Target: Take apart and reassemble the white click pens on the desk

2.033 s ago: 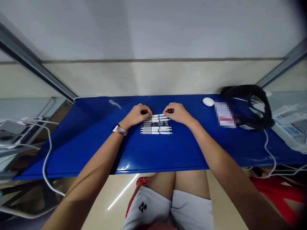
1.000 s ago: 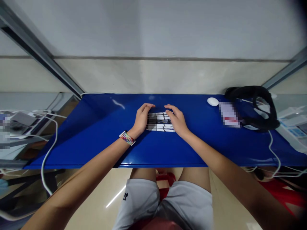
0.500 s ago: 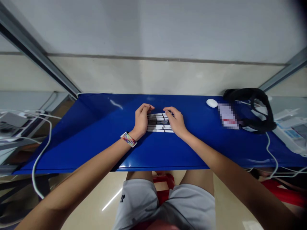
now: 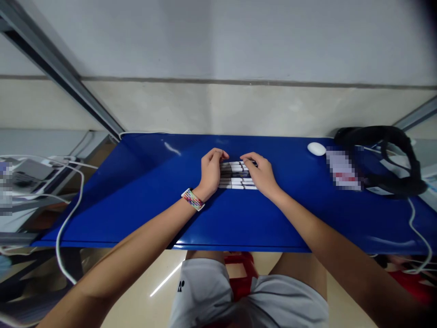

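Several slim white pens (image 4: 236, 181) with dark bands lie side by side on the blue table (image 4: 143, 200), pointing left to right; a darker strip shows in the middle of the row. Around their left ends curls my left hand (image 4: 211, 171), its palm edge on the table and a beaded bracelet (image 4: 193, 199) at the wrist. My right hand (image 4: 262, 173) is bent over the right ends, thumb and fingers against them. Between them the two hands hold the row from its ends. The pen tips are hidden by my hands.
At the right stand a white computer mouse (image 4: 317, 148), a partly blurred pale packet (image 4: 343, 168) and a black headset with a strap (image 4: 392, 187). A white cable (image 4: 64, 223) hangs past the table's left edge. A wall (image 4: 256, 109) closes off the back.
The view has turned a little to the left, so everything sits farther right in the picture. My hands stay at the ends of the pens, with no clear movement.
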Tool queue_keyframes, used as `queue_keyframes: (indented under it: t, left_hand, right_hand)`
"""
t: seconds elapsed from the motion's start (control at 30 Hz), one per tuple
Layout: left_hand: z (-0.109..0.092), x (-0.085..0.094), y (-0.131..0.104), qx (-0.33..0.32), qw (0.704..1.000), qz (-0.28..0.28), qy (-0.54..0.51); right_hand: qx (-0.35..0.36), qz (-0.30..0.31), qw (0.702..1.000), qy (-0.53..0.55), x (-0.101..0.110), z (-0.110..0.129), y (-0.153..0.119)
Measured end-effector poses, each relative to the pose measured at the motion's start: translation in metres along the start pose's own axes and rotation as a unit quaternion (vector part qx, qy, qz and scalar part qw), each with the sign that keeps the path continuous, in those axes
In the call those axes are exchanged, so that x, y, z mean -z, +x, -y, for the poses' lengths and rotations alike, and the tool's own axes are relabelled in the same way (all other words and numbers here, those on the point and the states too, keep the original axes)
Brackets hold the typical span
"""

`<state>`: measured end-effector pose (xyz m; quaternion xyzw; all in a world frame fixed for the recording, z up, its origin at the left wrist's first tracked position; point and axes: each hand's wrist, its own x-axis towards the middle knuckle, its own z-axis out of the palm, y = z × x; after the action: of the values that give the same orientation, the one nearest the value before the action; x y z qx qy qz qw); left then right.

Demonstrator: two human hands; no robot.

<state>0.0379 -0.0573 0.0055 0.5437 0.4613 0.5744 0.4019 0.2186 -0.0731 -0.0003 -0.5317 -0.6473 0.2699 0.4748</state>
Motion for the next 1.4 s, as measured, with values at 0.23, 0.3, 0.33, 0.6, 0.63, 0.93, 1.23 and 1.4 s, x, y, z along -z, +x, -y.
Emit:
queue_keyframes:
  t: [0.23, 0.3, 0.33, 0.6, 0.63, 0.93, 1.23, 1.4]
  left_hand:
    - [0.003, 0.002, 0.001, -0.012, 0.999, 0.015, -0.031]
    - [0.004, 0.003, 0.001, -0.01, 0.999, 0.013, -0.041]
    - [0.004, 0.003, 0.002, -0.008, 0.999, 0.012, -0.044]
    - [0.005, 0.009, 0.006, -0.002, 0.998, 0.013, -0.061]
    - [0.006, 0.01, 0.007, -0.003, 0.998, 0.012, -0.059]
    - [0.011, 0.015, 0.014, -0.014, 0.999, -0.002, -0.037]
    - [0.013, 0.015, 0.017, -0.013, 0.999, -0.003, -0.048]
    - [0.013, 0.016, 0.017, -0.017, 0.999, 0.002, -0.05]
  right_hand:
    - [0.037, 0.032, 0.999, -0.024, 0.005, -0.004, -0.004]
    - [0.064, 0.035, 0.996, -0.043, 0.007, -0.005, -0.006]
    - [0.081, 0.037, 0.995, -0.051, 0.008, -0.004, -0.007]
    - [0.274, 0.153, 0.945, -0.09, 0.014, 0.015, -0.018]
    - [0.289, 0.164, 0.938, -0.095, 0.014, 0.016, -0.019]
    - [0.34, 0.2, 0.909, -0.137, 0.015, 0.018, -0.022]
    - [0.313, 0.227, 0.909, -0.154, 0.022, 0.02, -0.021]
    - [0.301, 0.232, 0.911, -0.159, 0.021, 0.022, -0.022]
